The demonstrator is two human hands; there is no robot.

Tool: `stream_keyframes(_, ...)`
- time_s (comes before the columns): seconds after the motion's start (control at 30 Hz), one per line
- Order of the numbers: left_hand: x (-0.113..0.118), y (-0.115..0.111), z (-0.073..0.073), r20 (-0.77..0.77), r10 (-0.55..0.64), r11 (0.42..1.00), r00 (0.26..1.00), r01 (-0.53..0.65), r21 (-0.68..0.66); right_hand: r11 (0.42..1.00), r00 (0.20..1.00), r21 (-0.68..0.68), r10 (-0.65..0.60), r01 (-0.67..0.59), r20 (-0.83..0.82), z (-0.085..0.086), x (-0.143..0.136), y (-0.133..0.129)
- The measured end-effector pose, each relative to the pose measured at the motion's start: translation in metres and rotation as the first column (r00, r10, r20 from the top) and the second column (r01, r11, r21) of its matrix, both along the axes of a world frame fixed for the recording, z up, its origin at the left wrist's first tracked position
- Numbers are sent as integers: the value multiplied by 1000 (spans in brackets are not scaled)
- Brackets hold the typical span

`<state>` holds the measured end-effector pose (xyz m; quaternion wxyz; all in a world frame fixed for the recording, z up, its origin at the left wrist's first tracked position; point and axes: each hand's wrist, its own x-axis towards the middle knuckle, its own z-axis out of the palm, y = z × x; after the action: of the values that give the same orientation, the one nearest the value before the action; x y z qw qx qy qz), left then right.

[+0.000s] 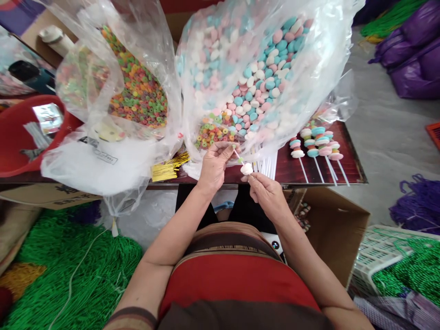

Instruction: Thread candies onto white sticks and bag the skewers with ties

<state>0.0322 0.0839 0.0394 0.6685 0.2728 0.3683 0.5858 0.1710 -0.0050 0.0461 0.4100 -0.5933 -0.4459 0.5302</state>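
Between my two hands a thin white stick (238,153) slants down to the right, with a small green ring on it and a white candy (246,169) lower down. My right hand (266,192) pinches the stick just below the white candy. At the stick's upper end, the fingers of my left hand (216,165) are pressed together around a small candy ring. Just beyond my hands lies an open clear bag of pink, white and blue candies (254,101), with ring candies (215,133) at its near edge. Several finished-looking candy skewers (323,142) lie to the right.
A bag of small colourful rings (137,91) and a red basin (68,119) are at the left. Yellow ties (168,168) and white sticks (266,164) lie along the front of the dark red table (352,160). Below right are a cardboard box (338,233) and a white crate (366,259).
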Motion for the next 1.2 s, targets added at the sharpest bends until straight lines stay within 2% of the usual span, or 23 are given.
stream_keyframes(0.1,4,-9,4,77,-99,994,992,101,-32,1000,1000,18,-5,6,-9,-2,-2,1)
stream_keyframes(0.2,11,-21,3,94,-242,965,966,250,-79,998,994,-49,-40,35,-101,-5,-4,6)
stream_keyframes(0.3,13,-27,-2,6,-306,950,952,306,-67,993,979,-107,-64,44,-195,-9,-5,11)
stream_keyframes(0.4,5,-20,-6,-180,-350,935,919,354,-12,994,964,-90,-87,66,-252,-13,-2,14)
stream_keyframes(0.43,2,-14,-6,-270,-343,933,900,360,15,992,953,-82,-113,94,-282,-14,0,15)
stream_keyframes(0.5,-4,4,-6,-492,-240,939,837,330,103,983,921,-72,-183,169,-344,-13,6,17)
stream_keyframes(0.53,-6,16,-6,-613,-143,939,777,302,164,977,906,-67,-214,204,-365,-12,8,18)
stream_keyframes(0.6,-4,42,-8,-796,55,913,603,292,284,966,891,-52,-253,252,-378,-9,11,20)
stream_keyframes(0.67,5,70,-14,-872,149,883,465,334,329,962,892,-35,-264,271,-368,-7,13,21)
stream_keyframes(0.77,23,104,-26,-903,176,865,392,377,332,961,898,-33,-267,273,-349,-7,12,19)
stream_keyframes(0.83,32,117,-34,-924,166,858,346,411,308,961,908,-32,-269,273,-322,-8,14,17)
stream_keyframes(0.93,38,120,-38,-944,163,839,286,463,285,957,937,22,-277,288,-213,-7,22,21)
stream_keyframes(1.03,36,109,-33,-951,219,820,218,488,300,924,942,215,-333,317,41,0,30,47)
stream_keyframes(1.07,34,105,-30,-957,235,813,168,506,288,902,918,306,-364,304,161,2,32,61)
stream_keyframes(1.13,30,96,-22,-966,252,796,54,556,239,891,834,413,-369,191,411,6,31,95)
stream_keyframes(1.2,25,89,-15,-966,260,792,-3,573,211,924,737,375,-307,77,603,6,28,128)
